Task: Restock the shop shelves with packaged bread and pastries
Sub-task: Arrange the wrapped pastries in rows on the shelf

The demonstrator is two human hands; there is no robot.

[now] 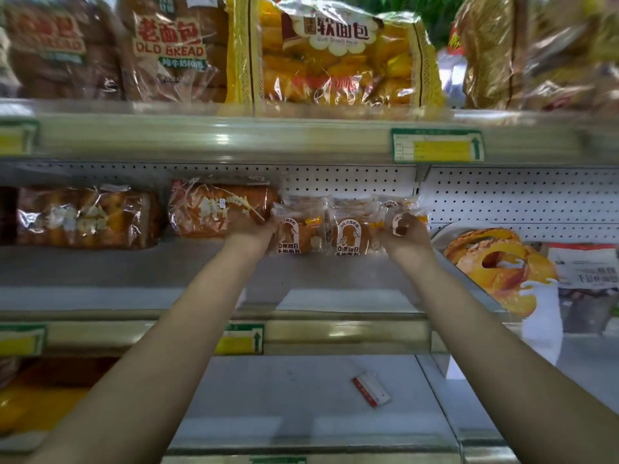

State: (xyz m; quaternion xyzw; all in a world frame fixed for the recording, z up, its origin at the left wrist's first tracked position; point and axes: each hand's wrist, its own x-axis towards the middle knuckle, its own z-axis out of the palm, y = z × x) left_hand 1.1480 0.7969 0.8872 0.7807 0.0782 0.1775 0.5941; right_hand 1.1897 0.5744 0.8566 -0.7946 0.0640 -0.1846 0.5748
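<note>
Left grip [250, 230] and right grip [406, 233] apparently clasp bread packs [348, 231].

Three small bread packs stand in a row on the middle shelf [100, 269], spanning the gap between the left hand [254, 229] and right hand [407, 234]. Each is in clear wrap with a golden bun and a white arch label, upright and facing forward.
- Left pack [294, 234]: left hand grips its left edge.
- Middle pack [348, 232]: touches both neighbours.
- Right pack [390, 207]: held by the right hand and partly hidden behind it.

A larger loaf bag [214, 209] lies just left of the left hand.
</note>
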